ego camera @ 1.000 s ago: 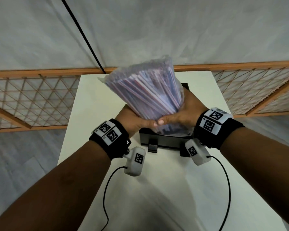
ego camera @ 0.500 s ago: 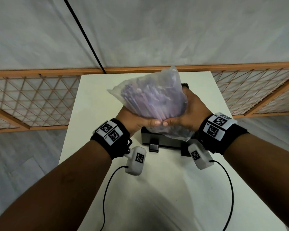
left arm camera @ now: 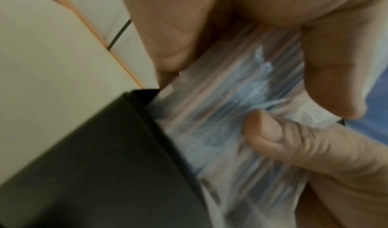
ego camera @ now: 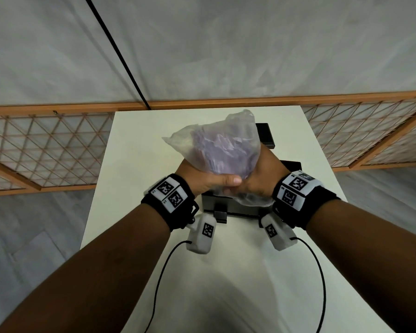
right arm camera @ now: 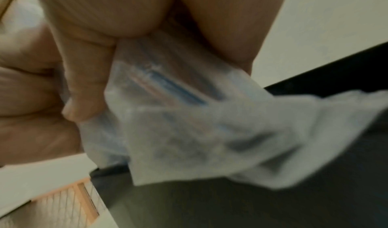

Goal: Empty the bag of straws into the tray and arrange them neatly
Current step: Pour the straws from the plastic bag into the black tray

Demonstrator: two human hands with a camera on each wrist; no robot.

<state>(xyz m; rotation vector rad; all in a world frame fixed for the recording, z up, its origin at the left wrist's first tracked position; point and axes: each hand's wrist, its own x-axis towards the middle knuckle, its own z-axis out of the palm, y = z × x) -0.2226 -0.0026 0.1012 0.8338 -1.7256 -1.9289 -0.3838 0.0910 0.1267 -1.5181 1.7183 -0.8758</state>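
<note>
A clear plastic bag of straws (ego camera: 222, 150) is held upright over the black tray (ego camera: 240, 209) on the white table. My left hand (ego camera: 209, 180) grips the bag's lower part from the left and my right hand (ego camera: 257, 179) grips it from the right, thumbs meeting in front. The bag's loose lower end (ego camera: 252, 200) hangs below my hands toward the tray. In the left wrist view the bag (left arm camera: 235, 115) shows red and blue striped straws beside the tray's wall (left arm camera: 100, 157). In the right wrist view the bag (right arm camera: 189, 118) is blurred above the tray (right arm camera: 210, 203).
A second flat black piece (ego camera: 265, 137) lies on the table (ego camera: 142, 145) behind the bag. A wooden lattice fence (ego camera: 46, 150) runs behind and beside the table. Cables (ego camera: 159, 284) trail from my wrist cameras across the near tabletop.
The bag has dropped lower and its top has crumpled and shrunk; the straws no longer stand tall above my hands. Both hands stay round the bag, squeezed closer together.
</note>
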